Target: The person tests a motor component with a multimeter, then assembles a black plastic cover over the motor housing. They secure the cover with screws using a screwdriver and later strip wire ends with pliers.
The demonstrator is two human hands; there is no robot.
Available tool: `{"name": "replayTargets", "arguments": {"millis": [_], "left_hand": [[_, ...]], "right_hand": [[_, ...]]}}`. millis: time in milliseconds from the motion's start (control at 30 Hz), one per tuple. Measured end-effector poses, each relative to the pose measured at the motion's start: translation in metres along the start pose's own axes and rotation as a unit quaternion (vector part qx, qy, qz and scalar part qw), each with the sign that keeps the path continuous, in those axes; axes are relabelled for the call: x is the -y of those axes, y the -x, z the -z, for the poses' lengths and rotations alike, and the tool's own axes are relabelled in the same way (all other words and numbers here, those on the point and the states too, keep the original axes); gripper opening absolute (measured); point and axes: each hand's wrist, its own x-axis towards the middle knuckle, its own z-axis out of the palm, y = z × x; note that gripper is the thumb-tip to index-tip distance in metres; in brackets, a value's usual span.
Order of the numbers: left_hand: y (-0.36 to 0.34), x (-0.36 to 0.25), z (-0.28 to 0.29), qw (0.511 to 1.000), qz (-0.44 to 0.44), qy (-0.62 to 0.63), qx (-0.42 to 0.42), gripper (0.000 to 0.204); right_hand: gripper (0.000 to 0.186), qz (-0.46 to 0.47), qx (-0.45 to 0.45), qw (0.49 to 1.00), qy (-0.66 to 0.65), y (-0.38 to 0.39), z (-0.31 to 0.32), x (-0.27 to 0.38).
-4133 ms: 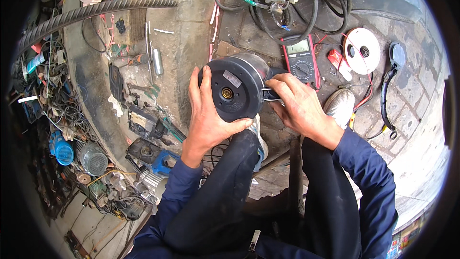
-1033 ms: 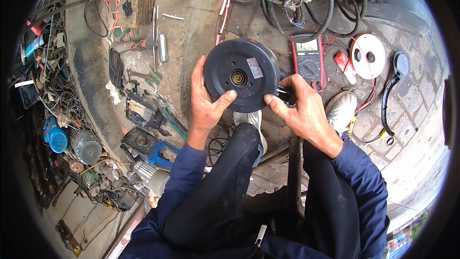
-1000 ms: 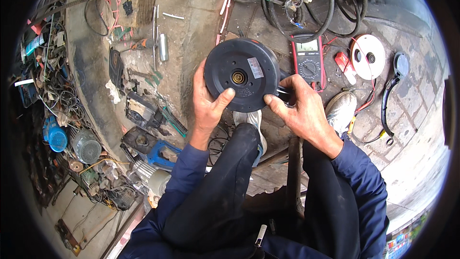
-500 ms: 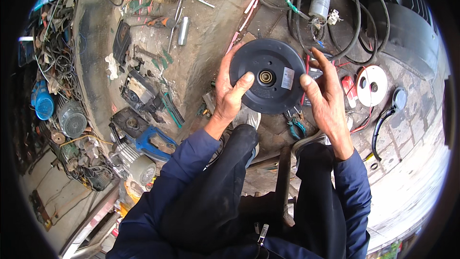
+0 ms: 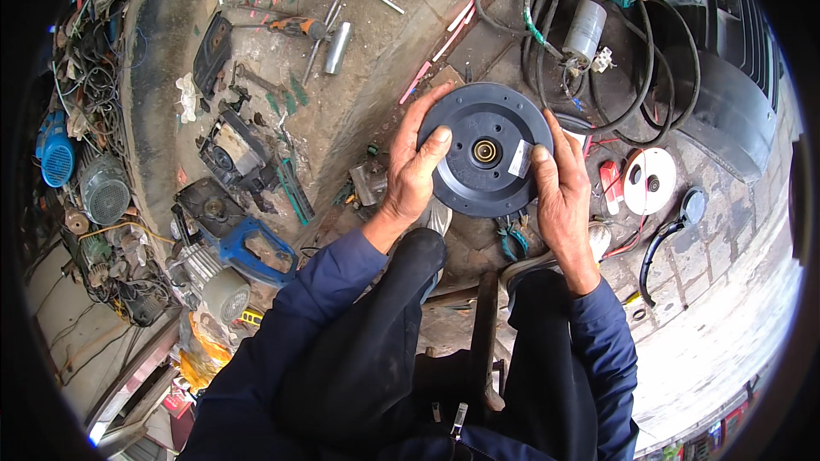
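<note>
Both hands hold the dark round motor end cover [image 5: 489, 149] face-up above the knees; left hand [image 5: 414, 172] and right hand [image 5: 559, 183] have fingers curled around its rim, thumbs pressed on its face; it looks detached, inspection apparently under way; pliers [image 5: 512, 239] lie unused below.

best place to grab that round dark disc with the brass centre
Grip the dark disc by its outer rim, coming in from opposite sides, as the left hand and right hand do now. It is round and flat, face up; the small brass hub gives fingers little to hold.
</note>
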Motion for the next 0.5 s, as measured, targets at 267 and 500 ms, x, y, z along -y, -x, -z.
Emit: {"name": "replayTargets", "arguments": {"millis": [267, 500], "left_hand": [[-0.0014, 0.003, 0.006, 1.0, -0.016, -0.022, 0.01, 0.059], [-0.0023, 0.0022, 0.0077, 1.0, -0.02, -0.008, 0.021, 0.059]], "right_hand": [[0.054, 0.021, 0.0, 0.999, 0.036, -0.0009, -0.0027, 0.0025], [0.054, 0.016, 0.003, 0.999, 0.052, -0.0036, -0.0031, 0.007]]}}
